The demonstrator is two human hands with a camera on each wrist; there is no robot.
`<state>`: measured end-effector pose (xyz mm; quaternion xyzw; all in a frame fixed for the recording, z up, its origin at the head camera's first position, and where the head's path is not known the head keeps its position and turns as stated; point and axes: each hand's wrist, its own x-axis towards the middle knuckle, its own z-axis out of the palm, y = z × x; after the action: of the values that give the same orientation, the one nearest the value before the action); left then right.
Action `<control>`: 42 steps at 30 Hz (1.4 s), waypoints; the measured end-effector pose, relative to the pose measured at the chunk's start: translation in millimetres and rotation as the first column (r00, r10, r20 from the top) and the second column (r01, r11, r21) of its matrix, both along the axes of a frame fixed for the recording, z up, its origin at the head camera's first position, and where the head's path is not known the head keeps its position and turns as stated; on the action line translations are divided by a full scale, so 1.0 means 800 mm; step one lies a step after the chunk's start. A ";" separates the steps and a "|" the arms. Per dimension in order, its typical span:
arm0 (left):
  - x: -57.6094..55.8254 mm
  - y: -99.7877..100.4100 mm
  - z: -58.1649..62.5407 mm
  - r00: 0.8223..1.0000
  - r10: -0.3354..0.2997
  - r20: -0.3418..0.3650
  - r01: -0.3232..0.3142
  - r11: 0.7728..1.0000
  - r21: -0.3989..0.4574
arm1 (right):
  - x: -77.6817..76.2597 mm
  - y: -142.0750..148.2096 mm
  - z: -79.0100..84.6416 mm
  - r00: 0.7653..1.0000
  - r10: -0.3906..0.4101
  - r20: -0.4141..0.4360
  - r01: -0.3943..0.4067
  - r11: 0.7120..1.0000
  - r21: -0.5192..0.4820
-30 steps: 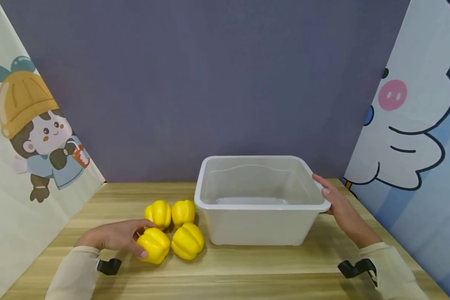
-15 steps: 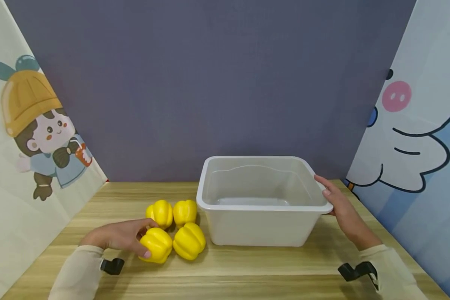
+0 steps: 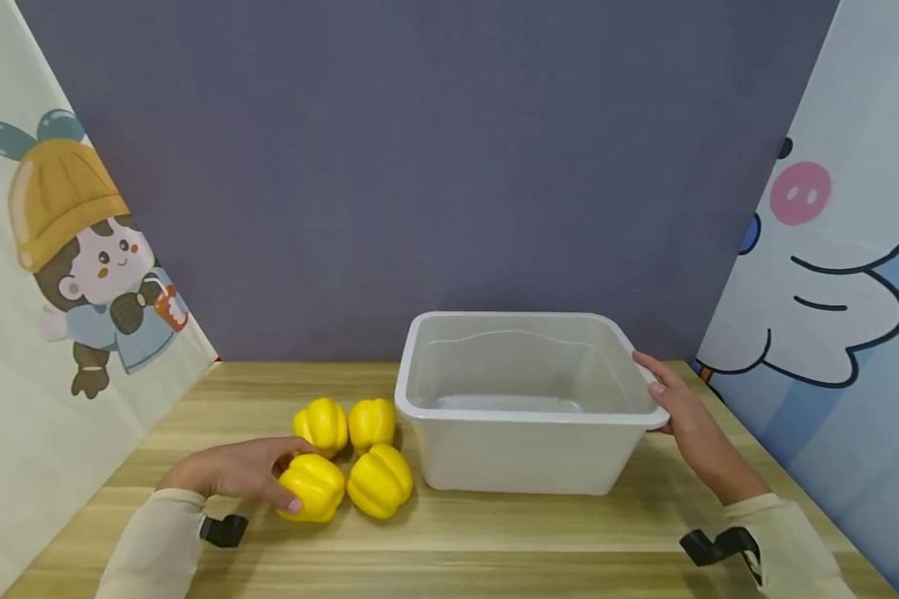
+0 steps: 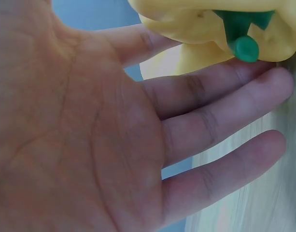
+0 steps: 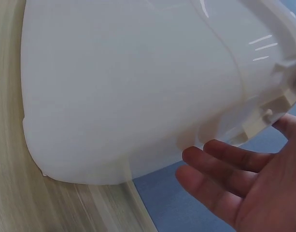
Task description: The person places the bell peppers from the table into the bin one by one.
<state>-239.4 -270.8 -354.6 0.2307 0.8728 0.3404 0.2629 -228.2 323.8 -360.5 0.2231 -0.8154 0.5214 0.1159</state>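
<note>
On the wooden table, my left hand [image 3: 247, 474] holds the near-left yellow bell pepper [image 3: 315, 488] between thumb and forefinger. Its other fingers [image 4: 225, 121] stretch out below the pepper's green stem [image 4: 245, 47] in the left wrist view. Close beside it are three more: a near-right bell pepper [image 3: 380, 482], a far-left bell pepper [image 3: 321, 427] and a far-right bell pepper [image 3: 372, 424]. My right hand [image 3: 682, 412] grips the right rim of a white plastic bin [image 3: 517, 457], thumb on top. Beneath that rim its fingers [image 5: 220, 166] are curled by the bin's outer wall.
The bin's inside floor [image 3: 505, 403] shows bare. A dark grey-purple panel [image 3: 449, 166] rises behind the table [image 3: 449, 549]. Printed cartoon sheets, a left sheet [image 3: 15, 399] and a right sheet [image 3: 831, 441], slant along both sides.
The head view has shifted slightly, so the scene sits a little further right. Both hands keep their holds, and the bin and peppers stay nearly as they were.
</note>
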 end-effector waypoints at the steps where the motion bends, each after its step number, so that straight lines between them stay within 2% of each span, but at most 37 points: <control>1: 0.000 0.000 0.000 1.000 -0.001 -0.001 0.001 1.000 0.007 | 0.000 0.000 0.001 1.000 0.001 -0.004 -0.001 1.000 0.001; 16: -0.003 -0.009 0.007 1.000 0.018 -0.004 -0.018 0.996 0.089 | -0.002 -0.003 0.003 1.000 0.005 0.005 -0.005 1.000 -0.008; 26: -0.006 -0.008 0.007 0.999 0.031 -0.029 -0.028 0.994 0.107 | -0.002 -0.002 0.001 1.000 0.002 -0.001 -0.002 1.000 -0.014; 31: -0.006 -0.006 0.007 0.998 0.034 -0.059 -0.026 0.991 0.133 | -0.001 -0.001 0.000 1.000 -0.001 0.000 0.001 1.000 -0.015; 36: -0.006 -0.005 0.007 0.992 0.032 -0.122 -0.013 0.987 0.157 | -0.001 -0.001 -0.002 1.000 -0.007 -0.001 0.007 1.000 -0.015; 42: -0.006 -0.005 0.002 0.985 0.056 -0.165 -0.025 0.983 0.181 | -0.002 0.000 -0.002 1.000 0.007 -0.002 -0.007 1.000 -0.024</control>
<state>-244.5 -274.9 -352.7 0.2636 0.8625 0.4017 0.1591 -229.5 323.4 -361.8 0.2252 -0.8081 0.5314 0.1176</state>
